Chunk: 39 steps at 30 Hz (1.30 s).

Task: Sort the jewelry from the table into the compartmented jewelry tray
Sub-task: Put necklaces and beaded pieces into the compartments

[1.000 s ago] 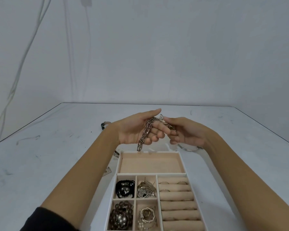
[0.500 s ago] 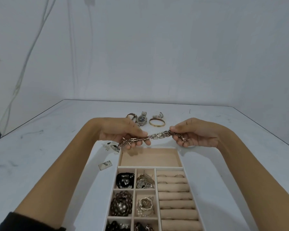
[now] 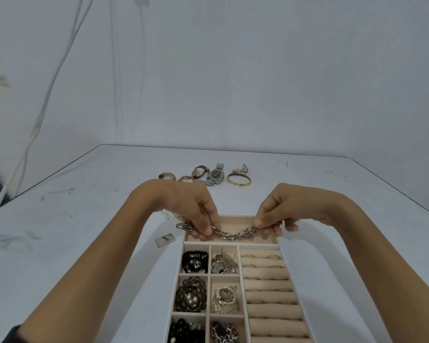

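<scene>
- the left hand pinches one end of a chunky chain bracelet between thumb and curled fingers; the right hand pinches the other end the same way.
- the bracelet hangs between them in a shallow sag, stretched sideways just over the long far compartment of the jewelry tray; whether its lowest links touch the lining i cannot tell.
- that compartment looks bare under the chain, and its width seems to suit the bracelet laid out full length.
- step in hand, as i judge it: placing this bracelet, with only the last bit of lowering left.
- the next move calls for bringing both ends down level inside the walls, then letting go with both hands. the left end needs the most care, since it juts past the left wall.
- nearer, the small compartments hold beaded and metal pieces, and the ring rolls carry a few rings.
- farther out on the table, several watches and a gold bangle lie unsorted, so the task is only partly done.
</scene>
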Each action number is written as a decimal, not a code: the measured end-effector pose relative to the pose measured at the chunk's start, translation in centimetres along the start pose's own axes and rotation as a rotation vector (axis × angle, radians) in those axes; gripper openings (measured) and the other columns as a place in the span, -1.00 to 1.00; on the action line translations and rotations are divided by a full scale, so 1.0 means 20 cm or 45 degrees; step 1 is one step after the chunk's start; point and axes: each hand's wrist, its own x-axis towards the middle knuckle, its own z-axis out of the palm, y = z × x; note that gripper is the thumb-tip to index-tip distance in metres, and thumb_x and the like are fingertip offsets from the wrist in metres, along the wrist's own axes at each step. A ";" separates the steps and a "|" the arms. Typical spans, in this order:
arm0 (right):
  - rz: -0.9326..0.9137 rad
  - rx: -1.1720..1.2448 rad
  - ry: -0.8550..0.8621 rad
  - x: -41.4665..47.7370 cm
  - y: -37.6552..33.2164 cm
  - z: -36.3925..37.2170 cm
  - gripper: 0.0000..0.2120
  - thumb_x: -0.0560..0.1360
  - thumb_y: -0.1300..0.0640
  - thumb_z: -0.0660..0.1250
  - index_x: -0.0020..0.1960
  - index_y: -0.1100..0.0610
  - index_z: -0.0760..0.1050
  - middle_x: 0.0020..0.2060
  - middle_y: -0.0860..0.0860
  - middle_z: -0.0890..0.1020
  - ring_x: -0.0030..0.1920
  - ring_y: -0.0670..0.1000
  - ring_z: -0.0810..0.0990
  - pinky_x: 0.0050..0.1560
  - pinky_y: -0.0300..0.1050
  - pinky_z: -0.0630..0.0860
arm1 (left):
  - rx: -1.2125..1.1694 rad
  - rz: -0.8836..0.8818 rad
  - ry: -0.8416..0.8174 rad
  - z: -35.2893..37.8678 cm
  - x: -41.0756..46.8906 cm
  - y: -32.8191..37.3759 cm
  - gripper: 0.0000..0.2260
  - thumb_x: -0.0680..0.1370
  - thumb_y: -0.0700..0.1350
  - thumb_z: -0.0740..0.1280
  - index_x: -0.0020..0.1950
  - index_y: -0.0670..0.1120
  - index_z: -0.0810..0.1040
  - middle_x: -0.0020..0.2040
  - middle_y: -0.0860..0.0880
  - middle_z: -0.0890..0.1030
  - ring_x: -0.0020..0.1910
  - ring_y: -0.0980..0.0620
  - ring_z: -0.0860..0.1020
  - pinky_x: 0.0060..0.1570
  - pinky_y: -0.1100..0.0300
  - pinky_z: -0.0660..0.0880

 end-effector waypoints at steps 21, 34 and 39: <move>0.114 -0.637 0.023 0.02 -0.06 0.06 -0.90 0.45 0.20 0.41 -0.13 0.05 0.68 -0.35 -0.07 0.62 -0.41 -0.15 0.49 -0.10 -0.12 0.50 | 0.238 -0.057 0.020 0.04 -0.02 0.06 -0.80 0.47 -0.31 0.42 0.03 -0.09 0.69 -0.21 -0.03 0.69 -0.26 0.13 0.61 -0.12 0.32 0.55; 0.107 -0.670 0.009 0.03 -0.07 0.07 -0.80 0.42 0.28 0.37 -0.08 0.02 0.67 -0.24 -0.02 0.67 -0.39 -0.12 0.47 -0.25 -0.27 0.43 | 0.369 -0.086 0.062 0.06 0.00 0.08 -0.76 0.47 -0.33 0.39 0.00 -0.04 0.68 -0.22 0.10 0.67 -0.29 0.29 0.58 -0.24 0.50 0.48; 0.140 -0.686 0.023 0.02 -0.07 0.06 -0.84 0.42 0.22 0.41 -0.08 0.00 0.68 -0.20 -0.04 0.69 -0.37 -0.12 0.46 -0.25 -0.28 0.42 | 0.386 -0.122 0.074 0.05 0.00 0.08 -0.78 0.46 -0.33 0.39 -0.07 -0.02 0.69 -0.39 0.18 0.61 -0.43 0.32 0.54 -0.32 0.50 0.43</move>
